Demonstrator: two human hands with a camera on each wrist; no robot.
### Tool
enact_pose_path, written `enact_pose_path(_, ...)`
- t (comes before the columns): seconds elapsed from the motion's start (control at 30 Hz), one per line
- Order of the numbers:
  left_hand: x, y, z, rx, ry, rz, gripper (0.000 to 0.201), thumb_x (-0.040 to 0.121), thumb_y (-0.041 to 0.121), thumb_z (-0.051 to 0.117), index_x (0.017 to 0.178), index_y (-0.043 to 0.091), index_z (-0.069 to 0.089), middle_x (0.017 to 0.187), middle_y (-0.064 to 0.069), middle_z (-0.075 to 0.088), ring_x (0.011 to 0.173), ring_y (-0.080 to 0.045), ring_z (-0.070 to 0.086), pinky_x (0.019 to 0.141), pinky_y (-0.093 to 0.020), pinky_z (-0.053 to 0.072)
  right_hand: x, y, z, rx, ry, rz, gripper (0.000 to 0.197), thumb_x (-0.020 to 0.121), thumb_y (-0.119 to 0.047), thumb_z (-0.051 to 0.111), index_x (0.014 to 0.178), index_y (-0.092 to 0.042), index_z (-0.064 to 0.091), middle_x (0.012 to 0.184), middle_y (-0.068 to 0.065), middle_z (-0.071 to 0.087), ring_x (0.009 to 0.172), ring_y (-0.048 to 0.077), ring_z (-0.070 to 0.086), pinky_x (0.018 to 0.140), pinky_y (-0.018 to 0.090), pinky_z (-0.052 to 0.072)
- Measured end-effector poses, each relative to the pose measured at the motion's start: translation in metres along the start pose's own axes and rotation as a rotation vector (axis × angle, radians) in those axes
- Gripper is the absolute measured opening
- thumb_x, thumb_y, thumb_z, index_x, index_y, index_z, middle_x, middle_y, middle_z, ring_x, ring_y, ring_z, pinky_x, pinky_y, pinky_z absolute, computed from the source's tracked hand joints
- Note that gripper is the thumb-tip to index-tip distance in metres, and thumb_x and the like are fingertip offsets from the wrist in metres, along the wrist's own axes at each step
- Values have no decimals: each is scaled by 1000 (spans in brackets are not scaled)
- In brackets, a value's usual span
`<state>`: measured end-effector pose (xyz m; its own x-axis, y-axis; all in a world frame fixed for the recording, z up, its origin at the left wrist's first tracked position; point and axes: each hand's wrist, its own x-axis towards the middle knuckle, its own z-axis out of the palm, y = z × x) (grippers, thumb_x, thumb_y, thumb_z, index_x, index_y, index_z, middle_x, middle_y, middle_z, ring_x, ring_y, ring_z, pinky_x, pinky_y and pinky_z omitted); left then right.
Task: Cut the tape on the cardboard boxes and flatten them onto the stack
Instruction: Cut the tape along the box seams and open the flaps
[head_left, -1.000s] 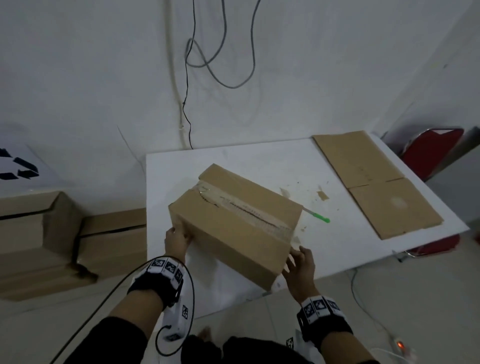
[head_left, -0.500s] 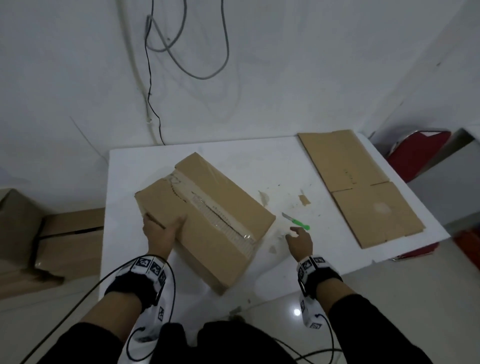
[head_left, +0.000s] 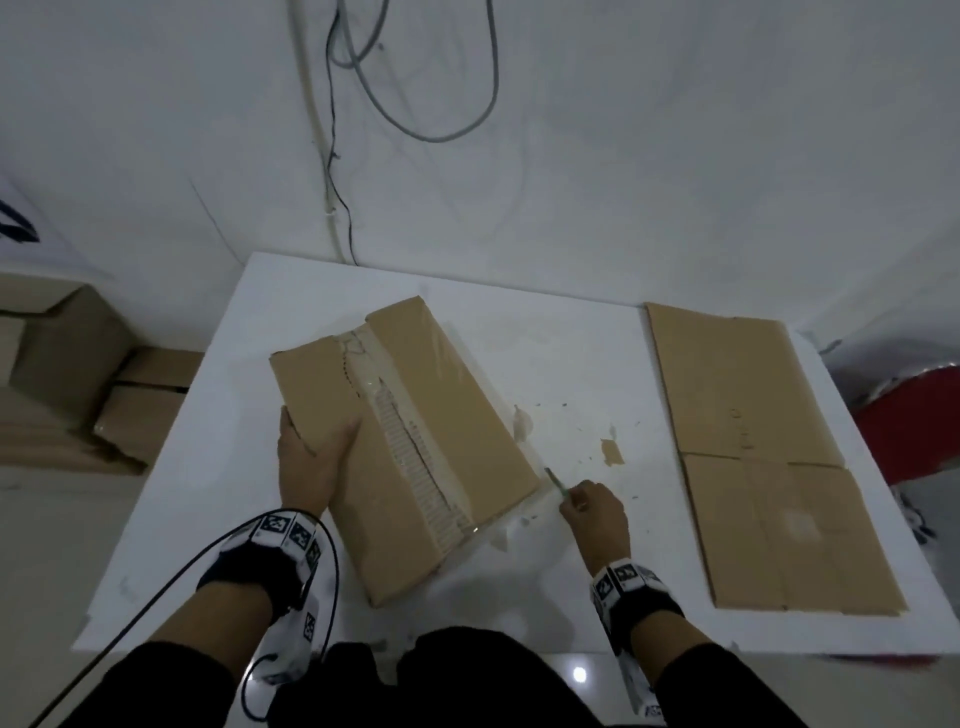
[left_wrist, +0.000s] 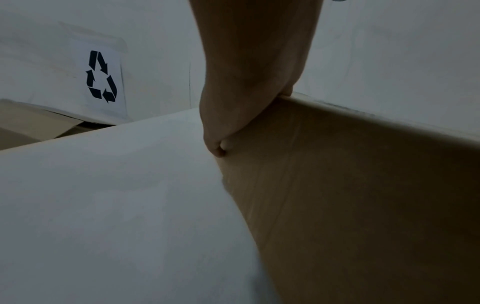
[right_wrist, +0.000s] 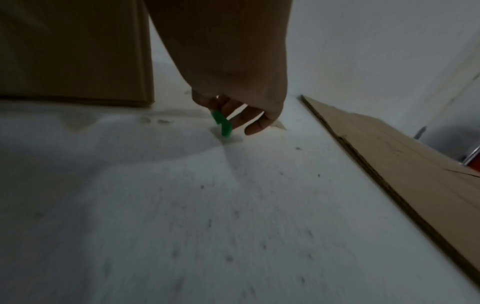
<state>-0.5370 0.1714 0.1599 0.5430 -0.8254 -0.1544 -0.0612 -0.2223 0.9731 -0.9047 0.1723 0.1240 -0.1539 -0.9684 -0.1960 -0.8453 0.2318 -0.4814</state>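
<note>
The white table (head_left: 571, 364) carries all the work; the sealed cardboard box (head_left: 441, 415) lies at an angle on its left-centre part, closed, its top seam covered by a strip of tape (head_left: 415, 452) that looks worn and scored along its length; whether the tape is cut through anywhere cannot be told. The stack of flattened cardboard (head_left: 753, 467) lies flat on the table, well apart from the box on its right side. More boxes (head_left: 78, 374) sit beyond the table's left edge, off the table.

The left hand (head_left: 311, 457) rests on the box's near-left edge, fingers wrapped over the top rim and thumb on the top face, steadying it. The right hand (head_left: 597, 506) is on the table just beside the box's right corner, fingers pinched round the green cutter (right_wrist: 222, 123); the wrist view shows the tool's green end pointing down at the table surface, close to it.

Judgement: the step in hand is taking up the cutter, before the cut. The next move calls for lifting the blade to the seam's near end and drawing it along the tape while the left hand holds the box firm, clear of the blade's path.
</note>
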Motion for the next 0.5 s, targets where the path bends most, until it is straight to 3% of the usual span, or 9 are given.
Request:
enact_pose_path(0.1,-11,-5,6,-14,-36,-23,73,71,48,78,131,29,41,123,4,57,106,-16,58,86,-34,50,14,-29,-23,301,154,-15,10,88,-9,66,83,-7,57,86,10,61,79,26,60,65,31,44)
enact_pose_path(0.2,-18,-10,12,67,-42,-13,78,77,50,75,139,26,35,138,1,50,121,-19,52,100,-44,46,26,-76,-42,489,194,-98,10,94,-10,59,93,-4,52,82,4,61,69,21,62,58,26,51)
enact_pose_path(0.27,-20,-9,15,297,2,76,87,86,50,64,152,16,19,156,-7,28,141,-25,31,114,-47,29,34,-110,-46,498,159,-161,11,95,-10,55,94,-2,49,76,1,55,61,13,52,51,14,43)
enact_pose_path(0.33,-21,1,21,582,28,254,73,94,39,47,153,10,17,159,-15,16,145,-31,18,116,-50,21,40,-141,-42,469,88,-197,12,96,-13,53,93,-2,49,74,1,52,60,10,45,48,13,38)
enact_pose_path(0.4,-22,15,28,722,-47,355,63,94,33,35,153,17,18,160,-12,10,147,-29,11,116,-54,16,42,-166,-32,439,0,-208,14,98,-19,50,94,-5,49,75,-1,52,61,11,44,48,15,36)
enact_pose_path(0.5,-18,12,30,849,-179,335,60,97,52,17,153,35,4,161,4,-10,148,-20,-11,117,-51,-3,40,-194,-9,363,-127,-264,19,101,-31,48,94,-14,48,81,-3,56,70,16,53,55,25,40)
